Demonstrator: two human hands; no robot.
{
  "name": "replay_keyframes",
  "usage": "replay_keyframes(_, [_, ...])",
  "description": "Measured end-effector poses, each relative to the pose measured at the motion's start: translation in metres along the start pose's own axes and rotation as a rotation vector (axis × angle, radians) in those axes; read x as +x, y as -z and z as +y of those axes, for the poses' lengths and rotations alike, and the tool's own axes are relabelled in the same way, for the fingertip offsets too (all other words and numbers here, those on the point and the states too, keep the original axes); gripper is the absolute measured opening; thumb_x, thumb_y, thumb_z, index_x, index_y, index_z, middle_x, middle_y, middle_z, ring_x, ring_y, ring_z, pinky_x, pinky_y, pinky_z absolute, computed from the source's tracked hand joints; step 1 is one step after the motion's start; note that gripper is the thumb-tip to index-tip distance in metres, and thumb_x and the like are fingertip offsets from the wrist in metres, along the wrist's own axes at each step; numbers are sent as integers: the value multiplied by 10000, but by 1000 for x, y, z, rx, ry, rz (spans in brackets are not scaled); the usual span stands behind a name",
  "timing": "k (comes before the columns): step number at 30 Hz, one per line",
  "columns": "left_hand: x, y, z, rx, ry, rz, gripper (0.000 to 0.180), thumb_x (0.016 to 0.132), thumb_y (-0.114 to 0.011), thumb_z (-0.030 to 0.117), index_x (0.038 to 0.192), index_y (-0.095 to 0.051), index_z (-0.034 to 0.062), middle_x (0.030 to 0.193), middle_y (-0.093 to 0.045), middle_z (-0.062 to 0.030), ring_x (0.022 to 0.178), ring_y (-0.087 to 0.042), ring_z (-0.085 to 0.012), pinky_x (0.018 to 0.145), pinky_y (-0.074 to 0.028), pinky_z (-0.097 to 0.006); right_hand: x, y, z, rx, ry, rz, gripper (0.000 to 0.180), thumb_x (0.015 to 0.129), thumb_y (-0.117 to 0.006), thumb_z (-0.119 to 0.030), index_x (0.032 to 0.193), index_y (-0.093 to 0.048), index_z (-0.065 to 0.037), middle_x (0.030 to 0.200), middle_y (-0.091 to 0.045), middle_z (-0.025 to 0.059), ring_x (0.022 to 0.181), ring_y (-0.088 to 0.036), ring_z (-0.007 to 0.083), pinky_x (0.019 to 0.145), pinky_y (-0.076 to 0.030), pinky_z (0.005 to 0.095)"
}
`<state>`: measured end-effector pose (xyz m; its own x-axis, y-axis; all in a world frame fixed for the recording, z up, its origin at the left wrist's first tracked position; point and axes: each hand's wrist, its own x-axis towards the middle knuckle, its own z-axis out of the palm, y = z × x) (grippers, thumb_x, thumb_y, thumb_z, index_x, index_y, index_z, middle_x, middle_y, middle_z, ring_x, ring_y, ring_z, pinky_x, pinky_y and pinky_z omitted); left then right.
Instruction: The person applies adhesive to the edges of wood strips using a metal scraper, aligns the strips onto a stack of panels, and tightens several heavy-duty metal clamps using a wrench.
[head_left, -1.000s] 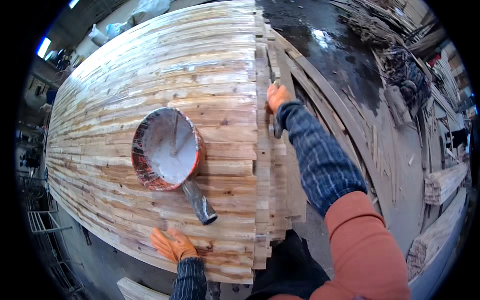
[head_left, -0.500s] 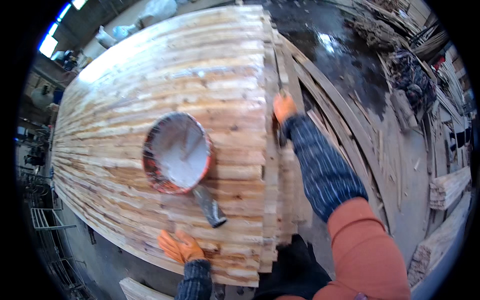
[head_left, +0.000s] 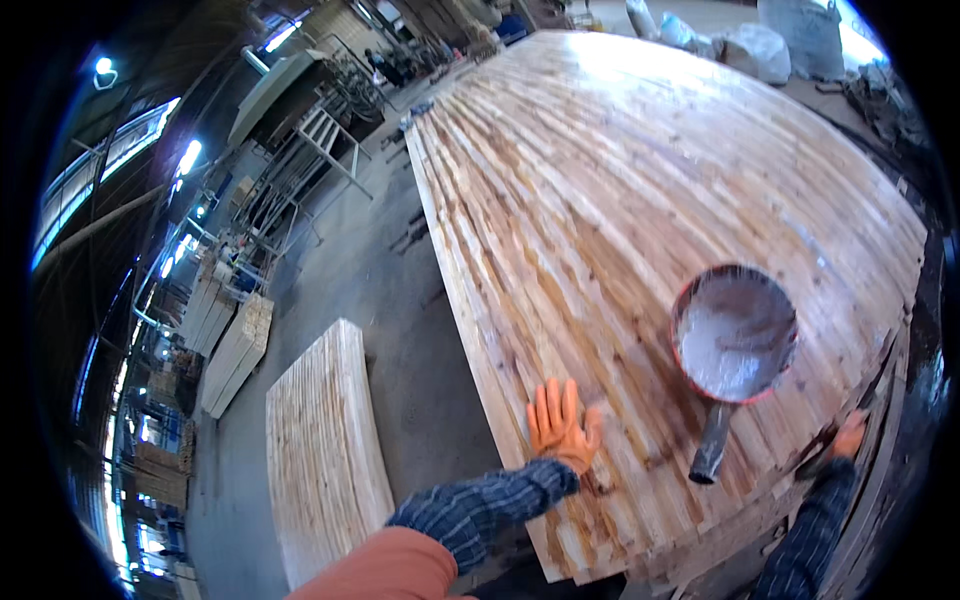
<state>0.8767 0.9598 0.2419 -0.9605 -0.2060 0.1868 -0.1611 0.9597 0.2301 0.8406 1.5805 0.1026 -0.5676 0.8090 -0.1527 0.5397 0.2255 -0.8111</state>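
My left hand [head_left: 562,428], in an orange glove, lies flat with fingers spread on a broad panel of wooden strips [head_left: 600,260] streaked with brown and a pale wet-looking film. To its right on the panel sits a round, red-rimmed pan [head_left: 735,335] holding whitish-grey paste, its thick dark handle [head_left: 711,445] pointing toward me. At the panel's right edge my right hand [head_left: 850,435], also gloved in orange, is closed. Something dark shows beside its fingers, too small and blurred to name.
A stack of glued boards [head_left: 325,440] stands on the grey floor to the left, with more timber piles [head_left: 238,355] behind it. Metal racks [head_left: 325,140] are farther back. White sacks [head_left: 755,52] lie beyond the panel's far edge. Long loose strips run along its right side.
The view has swung left, so the panel and pan appear farther right. My left hand's fingers are now spread wider on the boards; my right hand stays at the right edge.
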Motion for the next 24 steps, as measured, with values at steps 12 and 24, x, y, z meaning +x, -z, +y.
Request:
replay_keyframes(12, [13,-16,16,-102,-38,56,683,960,-407,513,1512,-301,125,1577,-227,-163,1467,-160,-335,1188,-61,-478,165,78,17,516,-172,-96,602,978,-396,-577,1055,-615,-21,929,-645,157,821,-605,273,697,-468,443])
replay_keyframes(24, [-26,19,-17,4,0,18,644,937,-484,449,1474,-363,116,1552,-270,-175,1434,-226,-375,1168,-125,-517,-118,8,40,-116,306,206,481,1032,-398,-375,1233,-548,36,946,-686,171,692,-628,272,584,-506,392])
